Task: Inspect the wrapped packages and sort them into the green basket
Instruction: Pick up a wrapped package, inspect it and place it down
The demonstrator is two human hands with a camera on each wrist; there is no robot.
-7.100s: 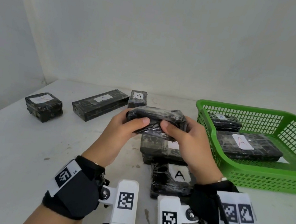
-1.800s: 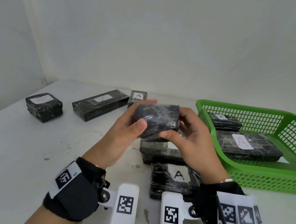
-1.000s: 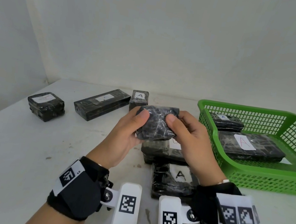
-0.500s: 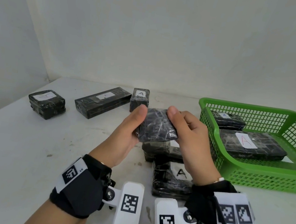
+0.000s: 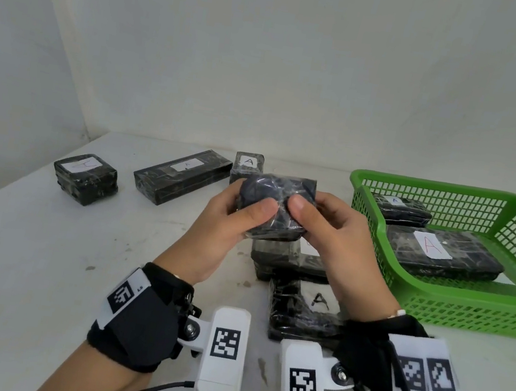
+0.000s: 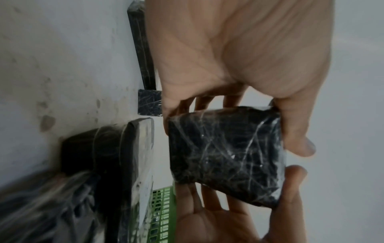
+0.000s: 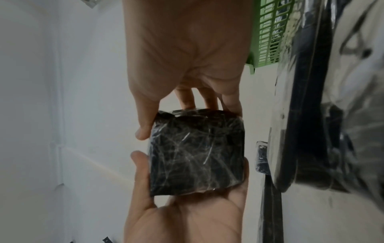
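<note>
Both hands hold one small black film-wrapped package above the table's middle. My left hand grips its left side and my right hand its right, with both thumbs pressed close together on the face turned toward me. No label shows on that face. In the left wrist view the package sits between thumb and fingers; the right wrist view shows the same package. The green basket stands to the right and holds two wrapped packages, a large one with a red A label and a smaller one.
On the white table lie more wrapped packages: a square one at the far left, a long one, a small A-labelled one, one beneath my hands and an A-labelled one near my right wrist. A wall stands behind.
The package has been turned over between my hands. Both thumbs have slid from its top edge onto the near face and now lie close together.
</note>
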